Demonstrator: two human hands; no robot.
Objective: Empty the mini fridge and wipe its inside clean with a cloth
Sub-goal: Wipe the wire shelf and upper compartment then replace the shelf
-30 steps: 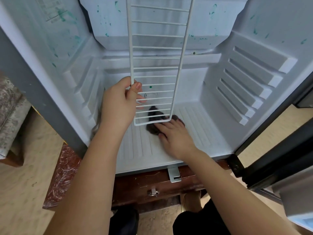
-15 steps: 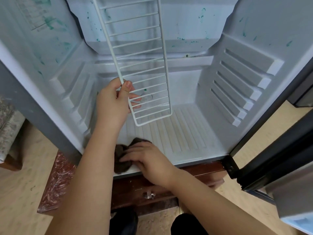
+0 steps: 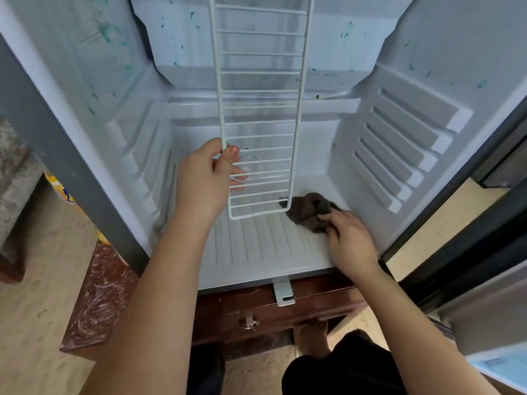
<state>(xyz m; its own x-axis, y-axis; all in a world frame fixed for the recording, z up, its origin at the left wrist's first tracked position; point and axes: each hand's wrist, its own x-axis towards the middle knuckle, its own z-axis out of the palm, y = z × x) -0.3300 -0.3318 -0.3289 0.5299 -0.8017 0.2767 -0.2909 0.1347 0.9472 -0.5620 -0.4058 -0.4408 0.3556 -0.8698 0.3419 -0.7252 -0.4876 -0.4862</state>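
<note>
White plastic mini fridge [image 3: 445, 41], emptied; its ribbed floor [image 3: 256, 246] wants firm strokes along the ribs, I judge; white wire shelf [image 3: 261, 109], long axis upright, lower end near the floor, gripped by the left hand [image 3: 204, 181]; crumpled dark cloth [image 3: 306, 210] at the floor's right rear, clutched by the right hand [image 3: 352, 240].

Not much to see on my feed: left hand [image 3: 202, 181] and right hand [image 3: 350, 243] bare, forearms [image 3: 148, 295] bare right to the frame edge, black clothing [image 3: 342, 372] over the legs down below.
</note>
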